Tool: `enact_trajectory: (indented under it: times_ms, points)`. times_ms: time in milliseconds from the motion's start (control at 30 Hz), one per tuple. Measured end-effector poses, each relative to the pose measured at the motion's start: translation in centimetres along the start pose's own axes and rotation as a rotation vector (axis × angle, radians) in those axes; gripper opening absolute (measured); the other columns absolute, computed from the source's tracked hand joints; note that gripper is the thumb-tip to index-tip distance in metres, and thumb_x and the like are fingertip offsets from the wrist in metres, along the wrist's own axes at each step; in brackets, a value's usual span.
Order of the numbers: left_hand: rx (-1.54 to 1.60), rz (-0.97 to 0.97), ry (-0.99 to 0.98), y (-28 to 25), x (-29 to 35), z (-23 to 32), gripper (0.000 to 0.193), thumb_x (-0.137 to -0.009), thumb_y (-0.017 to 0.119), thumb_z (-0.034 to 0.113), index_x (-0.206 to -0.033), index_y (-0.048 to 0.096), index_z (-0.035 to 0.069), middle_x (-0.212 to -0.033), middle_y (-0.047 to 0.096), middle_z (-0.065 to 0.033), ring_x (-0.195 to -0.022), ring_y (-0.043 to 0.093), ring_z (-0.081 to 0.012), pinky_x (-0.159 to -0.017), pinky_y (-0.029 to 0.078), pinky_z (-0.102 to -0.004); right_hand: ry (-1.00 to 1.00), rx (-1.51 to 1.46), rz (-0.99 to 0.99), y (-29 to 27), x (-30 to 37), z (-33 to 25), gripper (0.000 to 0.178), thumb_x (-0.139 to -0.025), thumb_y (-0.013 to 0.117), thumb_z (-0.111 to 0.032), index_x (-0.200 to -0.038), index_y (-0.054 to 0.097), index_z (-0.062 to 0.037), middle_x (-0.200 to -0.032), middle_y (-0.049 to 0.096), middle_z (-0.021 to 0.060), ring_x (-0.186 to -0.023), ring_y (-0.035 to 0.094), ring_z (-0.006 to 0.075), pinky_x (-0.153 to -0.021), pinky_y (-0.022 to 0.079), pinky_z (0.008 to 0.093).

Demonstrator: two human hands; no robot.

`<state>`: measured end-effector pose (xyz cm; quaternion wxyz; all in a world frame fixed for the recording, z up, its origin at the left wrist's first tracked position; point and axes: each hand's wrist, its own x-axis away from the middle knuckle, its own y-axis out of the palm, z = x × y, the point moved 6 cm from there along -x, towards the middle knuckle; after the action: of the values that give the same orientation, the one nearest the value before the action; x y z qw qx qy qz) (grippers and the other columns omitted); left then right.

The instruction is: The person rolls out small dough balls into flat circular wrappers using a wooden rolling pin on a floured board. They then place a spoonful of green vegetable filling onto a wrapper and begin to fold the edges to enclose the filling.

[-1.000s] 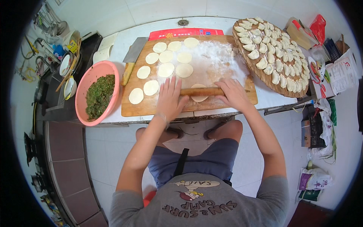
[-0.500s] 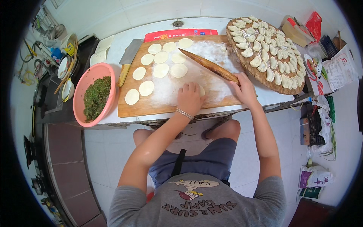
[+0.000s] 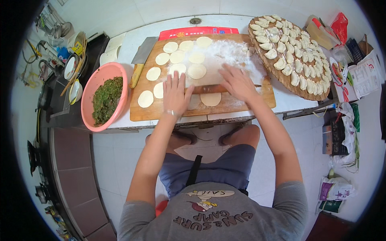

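Observation:
Both my hands rest flat on a wooden rolling pin (image 3: 208, 88), which lies crosswise on a floured cutting board (image 3: 249, 107). My left hand (image 3: 175, 96) covers its left end with fingers stretched forward. Toward the right end, my right hand (image 3: 240, 84) has its fingers extended over the wood. Under and just in front of the pin is a flat dough round (image 3: 211, 99), partly hidden by it. Several thin dough wrappers (image 3: 197, 71) are spread over the left and middle of the board, one partly behind my left hand. White flour (image 3: 229, 50) dusts the far right side.
A cleaver (image 3: 144, 51) lies along the board's left edge, beside a pink basin (image 3: 86, 100) of chopped green filling (image 3: 106, 100). On the right, a round wooden board (image 3: 276, 74) carries many shaped dumplings (image 3: 298, 64). A red strip (image 3: 197, 31) lies behind the cutting board.
The rolling pin, earlier raised at a slant in my right hand, now lies level on the board under both hands. My left hand has moved left, uncovering the dough round.

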<state>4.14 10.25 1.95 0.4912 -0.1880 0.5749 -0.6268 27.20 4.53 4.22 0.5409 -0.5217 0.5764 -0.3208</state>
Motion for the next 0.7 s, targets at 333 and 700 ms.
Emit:
enact_trajectory:
  times_ms: [333,700]
  points:
    - [0.047,-0.017,0.145,-2.4,7.4,2.5,0.063,-0.100,0.049,0.038,-0.152,0.035,0.006,-0.158,0.030,-0.0229,-0.144,0.028,-0.0460,-0.117,0.021,-0.0562,-0.223,0.027,-0.103,-1.9,5.2,-2.8,0.057,-0.092,0.062,-0.038,-0.140,0.048,-0.0105,-0.143,0.048,0.0155,-0.134,0.043,0.0352,-0.110,0.034,0.0490]
    - [0.071,0.160,0.035,-4.2,0.5,6.8,0.058,-0.088,0.065,0.040,-0.128,0.054,-0.001,-0.121,0.056,-0.0211,-0.112,0.053,-0.0388,-0.091,0.044,-0.0494,0.050,-0.286,0.053,-2.4,3.4,1.8,0.033,-0.087,0.071,-0.028,-0.109,0.060,-0.0049,-0.098,0.061,0.0146,-0.092,0.061,0.0375,-0.076,0.049,0.0448]
